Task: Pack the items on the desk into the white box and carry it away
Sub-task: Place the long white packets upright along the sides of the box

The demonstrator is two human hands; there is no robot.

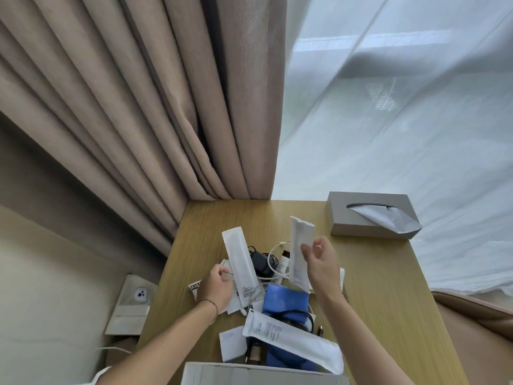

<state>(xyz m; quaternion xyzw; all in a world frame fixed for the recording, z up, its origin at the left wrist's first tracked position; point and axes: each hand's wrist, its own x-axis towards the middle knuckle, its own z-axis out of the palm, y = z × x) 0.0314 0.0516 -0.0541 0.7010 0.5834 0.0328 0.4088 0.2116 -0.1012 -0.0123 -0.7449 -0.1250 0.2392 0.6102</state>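
My left hand (216, 288) grips a long white packet (240, 266) by its lower part and holds it tilted over the desk. Raised to the right, my right hand (321, 263) pinches a second white packet (299, 254), which stands almost upright. Between and below them lies a pile: a black charger (261, 262), a white cable (276, 269), a blue pouch (286, 301) and a third white packet (294, 344). The white box (249, 375) shows only its rim at the bottom edge.
A grey tissue box (369, 215) stands at the wooden desk's (388, 301) far right corner. Beige curtains (125, 107) hang behind and to the left. A small white card (232, 346) lies near the box. A tan chair edge (477, 315) is at the right.
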